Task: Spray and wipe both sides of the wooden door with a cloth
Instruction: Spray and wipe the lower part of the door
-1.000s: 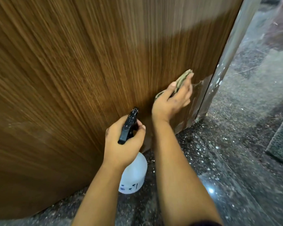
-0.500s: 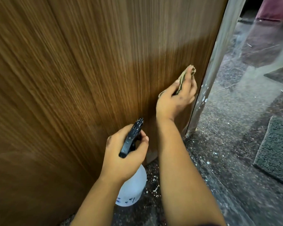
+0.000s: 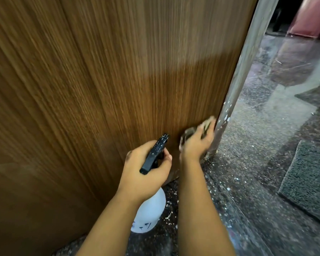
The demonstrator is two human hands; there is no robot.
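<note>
The brown wooden door (image 3: 103, 85) fills the left and middle of the head view, its paint-flecked edge on the right. My right hand (image 3: 197, 145) presses a blurred greyish cloth (image 3: 207, 124) against the door's lower right corner, close to the floor. My left hand (image 3: 146, 170) grips the neck of a white spray bottle (image 3: 150, 211) with a black trigger head (image 3: 154, 154), just left of the right hand and pointing at the door.
A dark speckled stone floor (image 3: 248, 191) with white flecks lies to the right and below. A grey doormat (image 3: 308, 180) sits at the right edge. A reddish object (image 3: 310, 19) stands at the top right beyond the door.
My right hand has slid the cloth down the door from mid-height to its bottom corner near the edge. The left hand keeps holding the bottle in about the same spot.
</note>
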